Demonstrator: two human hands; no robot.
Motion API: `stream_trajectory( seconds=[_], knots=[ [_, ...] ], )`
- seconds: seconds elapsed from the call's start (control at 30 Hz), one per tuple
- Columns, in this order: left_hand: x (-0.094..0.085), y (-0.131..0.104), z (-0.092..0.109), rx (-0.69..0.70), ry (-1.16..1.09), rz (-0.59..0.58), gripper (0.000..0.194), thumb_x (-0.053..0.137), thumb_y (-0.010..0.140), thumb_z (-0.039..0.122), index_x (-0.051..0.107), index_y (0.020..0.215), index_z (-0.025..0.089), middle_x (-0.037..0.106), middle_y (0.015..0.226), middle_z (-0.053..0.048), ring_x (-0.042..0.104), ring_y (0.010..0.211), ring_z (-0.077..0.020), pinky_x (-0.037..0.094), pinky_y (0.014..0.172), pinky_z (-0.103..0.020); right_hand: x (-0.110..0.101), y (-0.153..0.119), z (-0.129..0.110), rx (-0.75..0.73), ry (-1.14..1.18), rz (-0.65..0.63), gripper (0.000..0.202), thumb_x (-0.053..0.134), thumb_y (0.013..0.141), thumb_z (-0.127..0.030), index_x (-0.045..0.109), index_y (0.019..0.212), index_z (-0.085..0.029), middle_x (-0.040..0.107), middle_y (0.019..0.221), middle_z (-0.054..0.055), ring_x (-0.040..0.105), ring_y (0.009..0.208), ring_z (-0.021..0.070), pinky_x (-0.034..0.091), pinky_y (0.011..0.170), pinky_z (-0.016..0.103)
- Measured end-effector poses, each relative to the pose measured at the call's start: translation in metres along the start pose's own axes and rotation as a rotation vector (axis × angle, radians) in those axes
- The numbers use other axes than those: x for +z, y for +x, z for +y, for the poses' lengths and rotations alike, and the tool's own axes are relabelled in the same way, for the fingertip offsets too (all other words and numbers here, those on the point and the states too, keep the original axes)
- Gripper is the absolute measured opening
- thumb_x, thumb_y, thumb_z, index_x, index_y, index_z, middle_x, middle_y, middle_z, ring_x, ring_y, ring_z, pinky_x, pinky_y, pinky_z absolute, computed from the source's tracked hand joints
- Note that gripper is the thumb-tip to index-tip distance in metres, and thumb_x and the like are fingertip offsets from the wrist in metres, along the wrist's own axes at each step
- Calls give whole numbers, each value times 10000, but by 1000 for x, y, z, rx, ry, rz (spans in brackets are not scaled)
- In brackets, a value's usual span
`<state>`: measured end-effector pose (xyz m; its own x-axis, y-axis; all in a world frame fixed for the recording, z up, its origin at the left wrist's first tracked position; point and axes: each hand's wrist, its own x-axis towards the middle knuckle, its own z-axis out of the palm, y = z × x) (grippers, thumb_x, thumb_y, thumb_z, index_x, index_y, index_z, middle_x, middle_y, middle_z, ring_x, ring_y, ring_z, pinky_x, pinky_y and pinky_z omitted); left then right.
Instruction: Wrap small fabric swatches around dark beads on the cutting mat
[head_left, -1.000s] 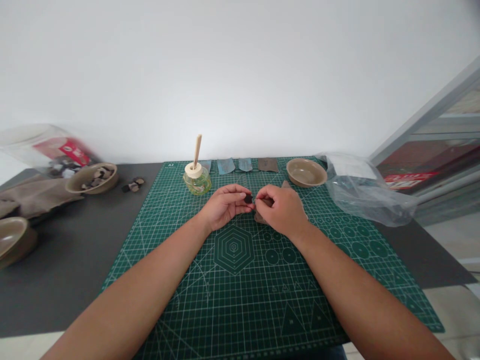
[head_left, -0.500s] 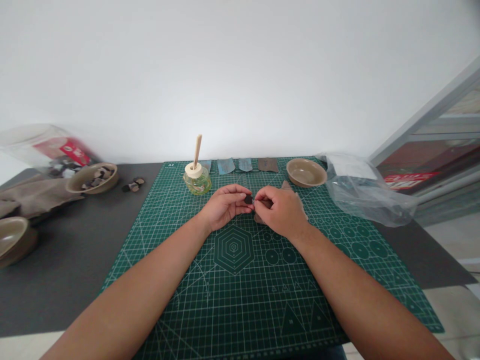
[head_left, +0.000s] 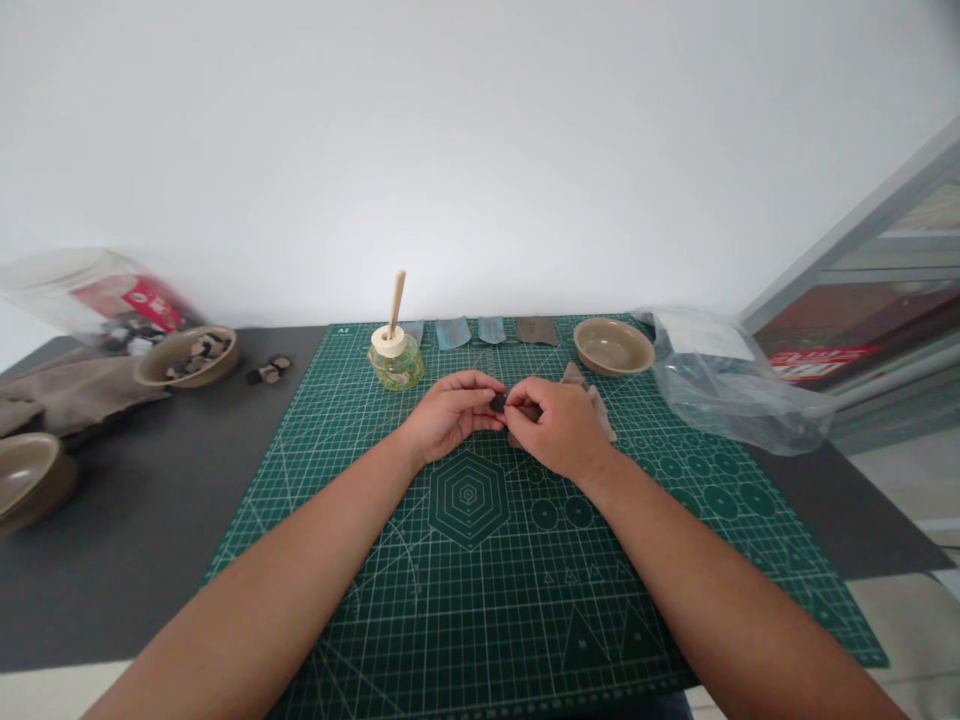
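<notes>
Above the middle of the green cutting mat (head_left: 465, 600), my left hand (head_left: 454, 412) pinches a small dark piece (head_left: 497, 402) between thumb and fingers. My right hand (head_left: 559, 420) is closed right beside it, its fingertips touching or nearly touching the piece. Between those right fingertips is something thin, too small to make out. Partly hidden behind and under my right hand lies a brownish cloth (head_left: 600, 412) on the mat.
A glass jar (head_left: 397, 365) with a wooden stick stands behind my left hand. Cloth swatches (head_left: 453, 333) line the mat's back edge, near a bowl (head_left: 613, 346) and a plastic bag (head_left: 739, 385). On the left are a bowl of pieces (head_left: 187, 357), loose pieces (head_left: 268, 370) and another bowl (head_left: 30, 480).
My right hand has shifted slightly left, bringing its fingertips closer to the dark piece. My left hand has hardly moved and keeps its pinch.
</notes>
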<state>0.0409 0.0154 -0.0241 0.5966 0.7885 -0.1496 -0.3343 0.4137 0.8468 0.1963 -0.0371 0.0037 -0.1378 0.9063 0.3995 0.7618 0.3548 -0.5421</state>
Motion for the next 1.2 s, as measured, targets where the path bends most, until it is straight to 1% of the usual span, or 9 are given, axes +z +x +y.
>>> stream_trajectory(
  seconds=[0.17,0.5,0.77,1.0,1.2],
  knots=[
    [0,0,0,3,-7,11,105,583,730,89,631,823,84,671,696,-77,648,590,-141,539,584,-239,0,-1,0,-5,20,-11,63,550,702,-153,594,666,-179,594,564,-22,509,512,103,341,538,233],
    [0,0,-1,14,-7,37,107,605,727,102,644,826,85,669,716,-83,659,679,-163,544,643,-265,0,-2,1,-37,36,-24,62,545,717,-164,586,674,-178,573,556,-29,499,510,97,352,551,232],
    [2,-1,-2,21,25,8,117,664,695,134,641,800,86,673,749,-76,652,695,-158,540,661,-268,2,-1,1,-32,-17,-39,71,537,724,-167,593,683,-184,581,558,-23,508,520,109,345,541,237],
    [3,-1,-2,22,32,1,120,675,681,131,642,789,90,673,736,-63,653,681,-149,547,670,-269,1,1,0,1,-83,21,82,544,726,-170,605,673,-185,598,554,-21,526,529,115,353,574,249],
    [0,-1,-2,19,11,-11,143,659,679,102,644,820,90,673,718,-61,655,631,-141,551,644,-255,0,2,2,23,-91,88,71,554,717,-182,610,674,-189,627,593,-7,531,536,123,352,565,252]
  ],
)
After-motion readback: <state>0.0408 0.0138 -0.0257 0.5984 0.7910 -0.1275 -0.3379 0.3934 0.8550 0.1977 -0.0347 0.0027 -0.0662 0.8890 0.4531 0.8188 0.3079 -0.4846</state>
